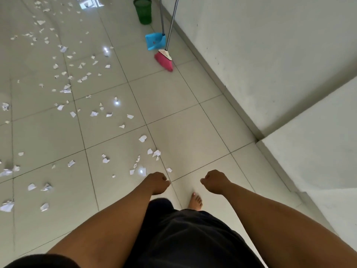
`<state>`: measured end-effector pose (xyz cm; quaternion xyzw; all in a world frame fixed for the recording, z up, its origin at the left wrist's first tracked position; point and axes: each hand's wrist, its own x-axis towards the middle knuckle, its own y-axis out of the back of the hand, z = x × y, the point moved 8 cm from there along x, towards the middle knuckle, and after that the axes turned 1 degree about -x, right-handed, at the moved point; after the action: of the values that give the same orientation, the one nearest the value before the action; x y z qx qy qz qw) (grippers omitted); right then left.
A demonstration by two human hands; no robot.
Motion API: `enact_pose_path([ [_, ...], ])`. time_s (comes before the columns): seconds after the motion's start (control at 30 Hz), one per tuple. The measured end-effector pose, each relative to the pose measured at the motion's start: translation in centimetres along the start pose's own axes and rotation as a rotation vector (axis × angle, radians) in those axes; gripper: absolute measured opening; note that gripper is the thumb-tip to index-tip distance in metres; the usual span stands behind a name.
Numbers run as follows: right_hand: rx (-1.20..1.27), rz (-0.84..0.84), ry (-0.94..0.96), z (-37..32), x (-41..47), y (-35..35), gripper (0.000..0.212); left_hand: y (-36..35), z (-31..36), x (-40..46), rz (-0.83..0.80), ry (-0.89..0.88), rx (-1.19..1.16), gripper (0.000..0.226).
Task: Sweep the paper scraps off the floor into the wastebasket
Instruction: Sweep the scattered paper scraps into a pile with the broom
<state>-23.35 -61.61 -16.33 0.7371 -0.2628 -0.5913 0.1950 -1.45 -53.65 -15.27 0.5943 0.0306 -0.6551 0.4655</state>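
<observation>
Left hand [158, 182]: held out low in front of the body, forearm bare and stretched forward, fingers curled into a loose fist with nothing in it, knuckles turned away from the camera.
Right hand [213, 180]: mirrors the other, arm extended forward and slightly inward, fingers curled closed and empty, thumb side facing the left hand; the two fists are near each other but apart.
Paper scraps [65, 89]: white torn pieces scattered over the glossy tiled floor [173, 105], spread from the far left corner down along the left side to just ahead of the left hand; the nearest bits lie beside the left fist in the view.
Wastebasket [143, 10]: green, upright, at the far edge of the floor close to the wall [260, 55].
Broom [164, 59]: pink bristles resting on the floor, metal handle leaning up toward the wall, just in front of the wastebasket.
Dustpan [154, 41]: blue, standing on the floor right beside the broom head, its own long handle rising alongside the broom's.
Foot [195, 202]: bare, planted on a tile below and between the two hands.
Clothing: dark shorts [183, 238] cover the legs at the bottom of the view.
</observation>
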Motion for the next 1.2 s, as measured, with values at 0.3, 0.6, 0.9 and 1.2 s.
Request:
enact_pose_path([
  [0.3, -0.106, -0.043, 0.048, -1.6, 8.0, 9.3, 0.037, 5.8, 9.2, 6.2, -0.034, -0.008, -0.126, 0.038],
  [0.6, -0.144, -0.038, 0.023, -8.3, 21.0, 22.2, 0.031, 20.2, 11.0, 18.4, -0.004, 0.028, -0.091, 0.039],
  [0.9, -0.026, 0.015, 0.102, -22.8, 30.8, 33.8, 0.039, 38.1, 13.1, 25.8, 0.097, 0.002, -0.044, 0.046],
  [1.2, -0.071, -0.023, 0.145, -30.6, 41.4, 41.9, 0.035, 49.6, 15.1, 34.7, 0.105, 0.044, -0.054, 0.047],
])
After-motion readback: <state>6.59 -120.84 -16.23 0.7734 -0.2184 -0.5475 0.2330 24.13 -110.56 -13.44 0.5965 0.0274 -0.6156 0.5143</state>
